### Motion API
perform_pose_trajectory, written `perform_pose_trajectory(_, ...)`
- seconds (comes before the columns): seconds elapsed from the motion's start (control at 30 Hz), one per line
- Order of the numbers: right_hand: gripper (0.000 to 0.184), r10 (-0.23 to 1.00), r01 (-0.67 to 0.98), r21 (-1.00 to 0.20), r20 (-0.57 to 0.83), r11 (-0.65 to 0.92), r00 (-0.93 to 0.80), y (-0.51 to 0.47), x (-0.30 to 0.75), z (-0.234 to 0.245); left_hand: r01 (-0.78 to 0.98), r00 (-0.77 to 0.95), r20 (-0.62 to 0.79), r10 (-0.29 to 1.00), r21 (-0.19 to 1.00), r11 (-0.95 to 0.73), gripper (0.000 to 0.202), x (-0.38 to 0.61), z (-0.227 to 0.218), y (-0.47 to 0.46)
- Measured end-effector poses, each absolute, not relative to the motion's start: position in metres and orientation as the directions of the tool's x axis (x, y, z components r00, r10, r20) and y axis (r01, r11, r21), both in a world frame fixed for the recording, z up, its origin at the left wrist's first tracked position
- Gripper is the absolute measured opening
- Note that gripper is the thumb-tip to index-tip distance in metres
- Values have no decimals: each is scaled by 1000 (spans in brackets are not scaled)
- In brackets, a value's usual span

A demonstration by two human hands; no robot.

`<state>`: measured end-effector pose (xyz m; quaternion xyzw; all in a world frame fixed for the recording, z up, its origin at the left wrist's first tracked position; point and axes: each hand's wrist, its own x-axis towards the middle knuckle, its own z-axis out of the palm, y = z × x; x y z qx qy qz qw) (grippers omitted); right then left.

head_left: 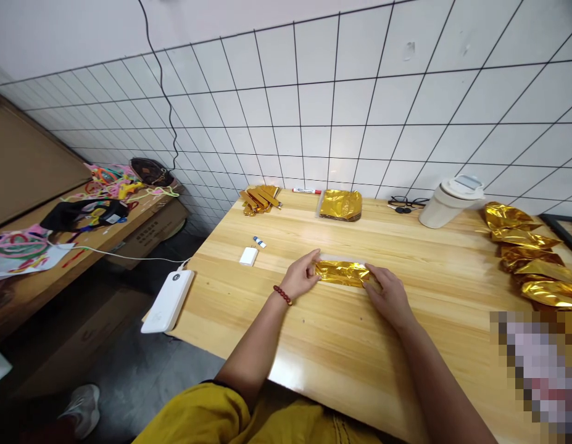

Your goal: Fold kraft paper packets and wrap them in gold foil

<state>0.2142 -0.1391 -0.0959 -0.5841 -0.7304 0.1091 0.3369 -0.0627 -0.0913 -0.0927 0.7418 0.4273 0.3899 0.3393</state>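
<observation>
Far left, off the table: a low brown bench was cluttered with bright tangled cords. A slab-shaped white power bank lay at the left edge of the light wooden table, partly overhanging it. Right of it and farther back sat a small square white charger block and a tiny white-and-blue tube, near each other but apart. Along the tiled wall at the back: a heap of narrow folded gold strips, a red marker pen, then a flat stack of gold foil sheets.

Centre: the left hand, with a red bead bracelet on the wrist, had its fingers closed on the left end of a crinkled, folded gold foil strip. The gold foil strip lay flat on the table, running left to right, directly between the two hands and nearer the person than the foil stack. The right hand rested at the strip's right end with its fingertips on it. Gripping or only pressing: could not tell. The hands were apart, one at each end, the strip spanning the gap.

Right: black-framed glasses at the back, just beside a white lidded tumbler. Far right: a row of puffy folded gold foil pieces, overlapping along the table's edge. The lower right corner was blurred out.
</observation>
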Motion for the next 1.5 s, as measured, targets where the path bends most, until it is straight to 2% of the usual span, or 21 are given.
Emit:
perform_pose_trajectory(0.23, 47, 934, 772, -578, 352, 264, -56, -138, 214, -99, 376, 316, 251, 915, 853, -364, 82, -62, -93, -92)
perform_pose_trajectory(0.4, 46, 933, 786, -555, 352, 272, -74, -137, 216, -102, 434, 330, 313, 891, 788, -437, 81, -63, -94, -93)
perform_pose_trajectory(0.5, 45, 919, 796, -529, 385, 294, -84, -138, 216, -101, 529, 343, 331, 879, 705, -472, 75, -61, -88, -96)
perform_pose_trajectory(0.6, 44, 868, 830, -425, 477, 362, -134, -142, 212, -95, 639, 368, 427, 826, 529, -558, 62, -56, -78, -102)
perform_pose_trajectory(0.67, 39, 809, 835, -307, 534, 457, -246, -146, 206, -89, 673, 444, 485, 753, 374, -638, 49, -50, -72, -108)
perform_pose_trajectory(0.73, 35, 747, 792, -218, 540, 570, -389, -148, 198, -83, 626, 572, 478, 667, 270, -731, 38, -42, -71, -113)
perform_pose_trajectory(0.83, 33, 689, 699, -198, 484, 687, -539, -150, 188, -77, 527, 710, 416, 568, 220, -821, 31, -34, -75, -116)
perform_pose_trajectory(0.93, 31, 688, 663, -236, 433, 710, -583, -148, 186, -76, 523, 726, 382, 572, 234, -819, 30, -33, -80, -116)
perform_pose_trajectory(1.2, 28, 800, 732, -367, 440, 574, -407, -144, 197, -83, 505, 697, 381, 607, 340, -793, 33, -36, -72, -115)
perform_pose_trajectory(1.5, 30, 870, 869, -387, 484, 308, -92, -139, 216, -97, 538, 660, 420, 623, 314, -782, 28, -43, -74, -110)
